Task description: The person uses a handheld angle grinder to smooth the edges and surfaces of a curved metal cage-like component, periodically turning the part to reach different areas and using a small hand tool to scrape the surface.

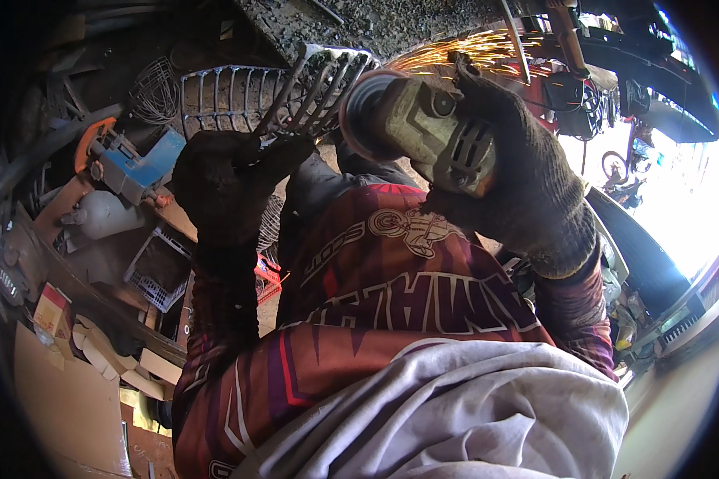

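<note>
Gloved, my right hand [527, 168] wraps round the body of an angle grinder [435, 132]. Its disc [367, 112] meets the right side of a small metal grate [321, 84] made of parallel bars. Orange sparks [463, 52] fly from there toward the upper right. My left hand [224, 180], in a dark glove, closes on the lower end of that grate. The left fingers are in deep shadow, so their exact grip is hard to see. Behind the left hand, a longer barred metal rack [224, 92] curves away to the left.
A rough, debris-covered worktop [407, 20] lies at the far edge. To the left are a blue metal tool [148, 164], a white jug [108, 214], a plastic crate [160, 267], a wire basket [158, 92] and cardboard [64, 399]. Cables [587, 104] hang at the right.
</note>
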{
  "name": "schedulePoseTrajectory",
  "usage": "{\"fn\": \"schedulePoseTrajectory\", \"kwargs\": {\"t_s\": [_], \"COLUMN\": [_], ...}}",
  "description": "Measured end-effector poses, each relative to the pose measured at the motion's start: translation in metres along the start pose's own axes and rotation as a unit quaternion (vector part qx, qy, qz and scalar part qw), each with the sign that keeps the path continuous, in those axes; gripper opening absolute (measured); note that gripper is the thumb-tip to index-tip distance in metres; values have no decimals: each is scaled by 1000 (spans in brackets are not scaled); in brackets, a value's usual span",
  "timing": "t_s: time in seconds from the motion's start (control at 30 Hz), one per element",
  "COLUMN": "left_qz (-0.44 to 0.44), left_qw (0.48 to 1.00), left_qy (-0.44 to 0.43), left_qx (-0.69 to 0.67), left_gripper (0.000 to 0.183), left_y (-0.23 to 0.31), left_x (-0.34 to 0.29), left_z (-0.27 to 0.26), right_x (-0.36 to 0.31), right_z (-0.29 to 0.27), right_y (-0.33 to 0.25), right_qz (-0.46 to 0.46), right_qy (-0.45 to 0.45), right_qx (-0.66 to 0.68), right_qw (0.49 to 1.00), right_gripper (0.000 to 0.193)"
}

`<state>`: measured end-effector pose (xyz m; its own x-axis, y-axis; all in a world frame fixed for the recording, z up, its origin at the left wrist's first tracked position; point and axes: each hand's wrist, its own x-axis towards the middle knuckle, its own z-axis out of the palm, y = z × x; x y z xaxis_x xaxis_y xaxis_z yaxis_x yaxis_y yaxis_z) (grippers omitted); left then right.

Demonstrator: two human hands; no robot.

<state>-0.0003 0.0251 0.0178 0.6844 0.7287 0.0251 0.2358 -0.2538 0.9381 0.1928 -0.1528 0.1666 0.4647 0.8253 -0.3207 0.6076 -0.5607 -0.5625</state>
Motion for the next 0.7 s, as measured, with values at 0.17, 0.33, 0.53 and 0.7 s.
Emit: {"fn": "schedulePoseTrajectory", "kwargs": {"t_s": [0.17,0.33,0.53,0.7], "left_qz": [-50,-54,-56,-73], "left_qw": [998,973,971,977], "left_qy": [23,55,57,54], "left_qx": [-35,-216,-226,-192], "left_gripper": [43,41,45,43], "left_y": [-13,-36,-48,-46], "left_x": [-1,1,1,2], "left_z": [3,13,15,15], "right_x": [-7,-4,1,3], "right_z": [6,14,13,13], "right_y": [10,20,11,17], "right_qz": [49,31,-8,32], "right_qy": [3,61,50,64], "right_qx": [68,81,13,42], "right_qw": [996,994,999,997], "right_gripper": [94,94,96,94]}}
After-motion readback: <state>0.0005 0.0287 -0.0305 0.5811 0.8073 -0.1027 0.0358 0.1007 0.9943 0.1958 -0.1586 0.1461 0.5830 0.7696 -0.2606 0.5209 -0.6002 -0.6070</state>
